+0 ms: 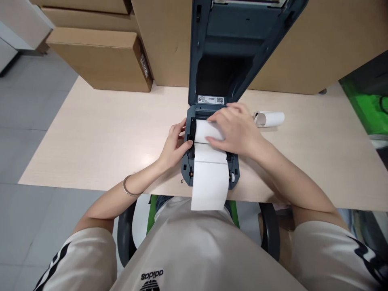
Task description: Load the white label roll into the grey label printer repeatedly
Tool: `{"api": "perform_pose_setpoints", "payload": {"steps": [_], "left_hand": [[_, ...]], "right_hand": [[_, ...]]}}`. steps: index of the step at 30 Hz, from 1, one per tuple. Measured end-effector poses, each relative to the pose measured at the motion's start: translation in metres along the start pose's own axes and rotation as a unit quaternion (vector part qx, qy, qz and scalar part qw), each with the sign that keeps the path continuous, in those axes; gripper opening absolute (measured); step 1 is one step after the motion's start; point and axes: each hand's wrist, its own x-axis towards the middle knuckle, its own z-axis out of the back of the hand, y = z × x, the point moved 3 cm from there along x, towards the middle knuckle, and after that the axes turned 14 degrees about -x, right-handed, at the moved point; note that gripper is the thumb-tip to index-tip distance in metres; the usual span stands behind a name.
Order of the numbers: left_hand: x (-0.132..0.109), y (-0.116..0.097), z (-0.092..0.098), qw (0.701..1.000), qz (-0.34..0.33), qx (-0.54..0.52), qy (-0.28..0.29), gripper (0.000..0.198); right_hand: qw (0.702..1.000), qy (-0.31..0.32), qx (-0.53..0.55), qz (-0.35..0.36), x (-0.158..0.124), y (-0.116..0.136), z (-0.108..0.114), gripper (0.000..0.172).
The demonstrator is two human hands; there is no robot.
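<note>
A dark blue label printer [185,167] stands on the desk with its lid [230,46] raised. Inside the base sits a roll of white labels [203,130]; its strip [209,186] runs out over the front and hangs past the desk edge. My left hand [175,145] grips the left side of the base, thumb on the rim and fingers along the outer wall. Over the roll, my right hand [235,129] has its thumb and fingers on the paper, curled round its upper right part. The right end of the roll is hidden under that hand.
Right of the printer lies a small white paper roll [271,119]. A cardboard box [97,60] stands at the back left, and larger cardboard [297,48] lines the back of the desk [115,133]. Something green [370,111] is at the far right.
</note>
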Motion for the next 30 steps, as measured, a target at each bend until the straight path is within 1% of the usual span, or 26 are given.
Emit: {"api": "perform_pose_setpoints", "payload": {"steps": [2,4,6,8,10,12,14,17,20,22,23,25,26,28,30], "left_hand": [[0.000,-0.003,-0.001,1.000,0.010,-0.009,-0.007,0.078],[0.000,-0.007,-0.003,1.000,0.016,-0.016,-0.009,0.074],[0.000,-0.010,-0.004,1.000,0.018,-0.015,-0.009,0.072],[0.000,-0.012,-0.005,1.000,0.017,-0.010,-0.011,0.072],[0.000,-0.014,-0.005,1.000,0.018,-0.006,-0.015,0.073],[0.000,-0.015,-0.005,1.000,0.016,-0.004,-0.016,0.072],[-0.001,-0.016,-0.005,1.000,0.012,-0.004,-0.015,0.072],[-0.001,-0.017,-0.005,1.000,0.007,-0.002,-0.014,0.071],[-0.001,-0.017,-0.005,1.000,0.009,-0.001,-0.010,0.072],[-0.001,-0.017,-0.005,1.000,0.011,-0.005,-0.006,0.072],[-0.001,-0.016,-0.005,1.000,0.011,-0.006,-0.004,0.072],[-0.001,-0.015,-0.004,1.000,0.011,-0.007,-0.004,0.072],[-0.001,-0.014,-0.004,1.000,0.011,-0.006,-0.005,0.071],[-0.001,-0.013,-0.004,1.000,0.009,-0.006,-0.006,0.072],[-0.001,-0.013,-0.004,1.000,0.008,-0.009,-0.009,0.071]], "right_hand": [[0.998,0.040,0.000,0.041,0.001,0.007,-0.008,0.059],[0.996,0.068,-0.017,0.048,0.005,0.009,-0.012,0.068],[0.994,0.088,-0.035,0.047,0.010,0.009,-0.015,0.074],[0.994,0.090,-0.036,0.045,0.013,0.009,-0.018,0.073],[0.996,0.077,-0.017,0.045,0.015,0.009,-0.019,0.066],[0.997,0.056,0.010,0.046,0.014,0.008,-0.016,0.061],[0.999,0.031,0.031,0.033,0.011,0.005,-0.005,0.061],[0.999,-0.016,0.046,-0.018,-0.001,-0.006,0.027,0.065],[0.992,-0.099,0.055,-0.049,-0.022,-0.019,0.065,0.069],[0.986,-0.137,0.053,-0.078,-0.038,-0.030,0.081,0.068],[0.984,-0.142,0.051,-0.097,-0.045,-0.037,0.085,0.067],[0.980,-0.136,0.051,-0.136,-0.059,-0.055,0.083,0.068],[0.978,-0.133,0.056,-0.151,-0.065,-0.065,0.078,0.072],[0.976,-0.119,0.074,-0.166,-0.074,-0.085,0.063,0.082],[0.978,-0.094,0.089,-0.165,-0.079,-0.104,0.041,0.083]]}}
